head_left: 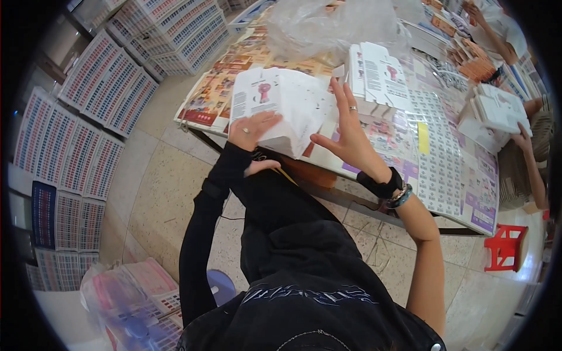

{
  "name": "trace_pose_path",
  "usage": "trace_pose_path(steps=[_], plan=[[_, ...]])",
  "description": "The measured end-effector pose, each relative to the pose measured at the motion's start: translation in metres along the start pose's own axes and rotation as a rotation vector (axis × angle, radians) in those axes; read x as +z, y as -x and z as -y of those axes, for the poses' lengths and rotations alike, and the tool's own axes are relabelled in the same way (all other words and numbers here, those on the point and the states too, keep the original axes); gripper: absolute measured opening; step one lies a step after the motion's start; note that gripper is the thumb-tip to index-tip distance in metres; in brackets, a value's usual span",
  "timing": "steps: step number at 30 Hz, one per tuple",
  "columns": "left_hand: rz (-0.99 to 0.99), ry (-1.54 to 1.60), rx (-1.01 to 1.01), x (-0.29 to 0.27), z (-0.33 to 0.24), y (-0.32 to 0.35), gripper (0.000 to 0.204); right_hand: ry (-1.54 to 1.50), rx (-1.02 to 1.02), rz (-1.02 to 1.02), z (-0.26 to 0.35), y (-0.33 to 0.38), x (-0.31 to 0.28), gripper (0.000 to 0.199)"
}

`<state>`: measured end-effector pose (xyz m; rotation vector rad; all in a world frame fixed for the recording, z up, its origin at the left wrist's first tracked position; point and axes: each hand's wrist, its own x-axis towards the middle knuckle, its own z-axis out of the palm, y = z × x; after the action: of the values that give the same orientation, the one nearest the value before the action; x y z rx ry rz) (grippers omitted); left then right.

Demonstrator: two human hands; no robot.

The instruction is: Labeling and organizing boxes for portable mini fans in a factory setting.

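A thick stack of white folded cartons [257, 88], printed with a pink handheld device, lies at the near left edge of the table. My left hand [252, 134], in a black sleeve, rests at the stack's near left corner with fingers stretched over it and thumb apart below. My right hand [348, 131] is raised just right of the stack, fingers spread, with nothing in it. Behind my right fingers lies a second stack of similar cartons [383, 76].
Printed sheets cover the table [436, 169], with a yellow strip [422, 138] on them. Clear plastic [328, 26] lies at the back. At right, a co-worker's hand [521, 137] touches another carton stack [497, 108]. A red stool [504, 248] stands beyond. Printed sheet stacks [76, 140] line the left.
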<state>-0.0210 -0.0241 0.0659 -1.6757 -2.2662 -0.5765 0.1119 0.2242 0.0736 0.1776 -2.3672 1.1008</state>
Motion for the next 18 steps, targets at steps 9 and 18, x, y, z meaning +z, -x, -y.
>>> trace_pose_path(steps=[9, 18], plan=[[-0.036, 1.127, -0.482, 0.038, 0.114, 0.020, 0.078, 0.049, 0.126, -0.006, -0.034, -0.033, 0.054, 0.103], [-0.162, 1.444, -0.454, 0.049, 0.096, 0.018, 0.096, 0.042, 0.147, 0.004, -0.055, -0.087, 0.073, 0.117]])
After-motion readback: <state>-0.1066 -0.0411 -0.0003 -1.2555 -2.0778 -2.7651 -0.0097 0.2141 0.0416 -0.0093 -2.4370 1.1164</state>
